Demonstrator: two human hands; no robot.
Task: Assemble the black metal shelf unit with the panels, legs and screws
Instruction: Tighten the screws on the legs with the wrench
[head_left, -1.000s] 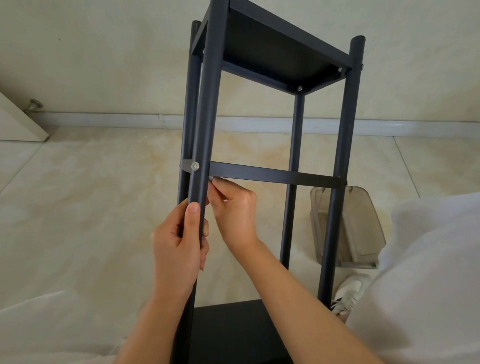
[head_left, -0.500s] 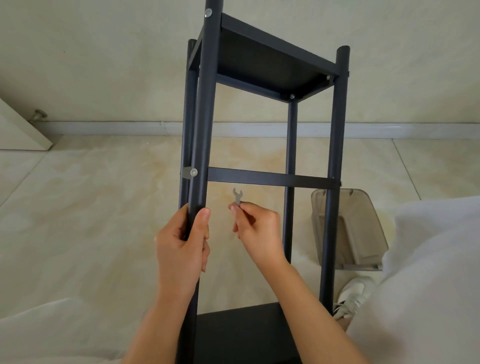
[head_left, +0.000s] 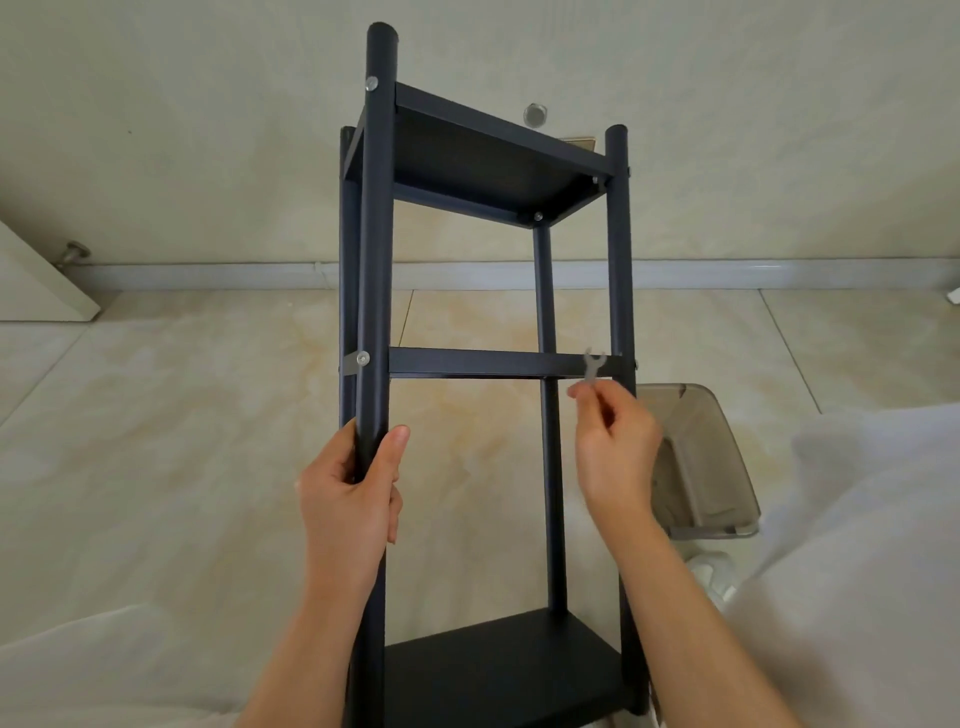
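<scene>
The black metal shelf unit (head_left: 488, 161) stands upright in front of me, with a top panel, a middle panel (head_left: 483, 362) seen edge-on and a bottom panel (head_left: 498, 670). My left hand (head_left: 350, 499) grips the near left leg (head_left: 375, 249) just below the middle panel. A silver screw head (head_left: 362, 358) shows on that leg at the middle panel, another (head_left: 372, 83) near the top. My right hand (head_left: 615, 452) pinches a small flat silver wrench (head_left: 592, 366), held up beside the near right leg (head_left: 621, 260) at the middle panel's right end.
A translucent grey plastic bin (head_left: 701, 462) sits on the beige tiled floor behind the right leg. White fabric (head_left: 857, 545) lies at the right and lower left. A white shoe (head_left: 714, 571) peeks out below the bin. The wall and skirting board run behind.
My right hand drew the wrench away from the screw on the near left leg and carried it right to the near right leg. The view tilted up. My left hand kept its grip.
</scene>
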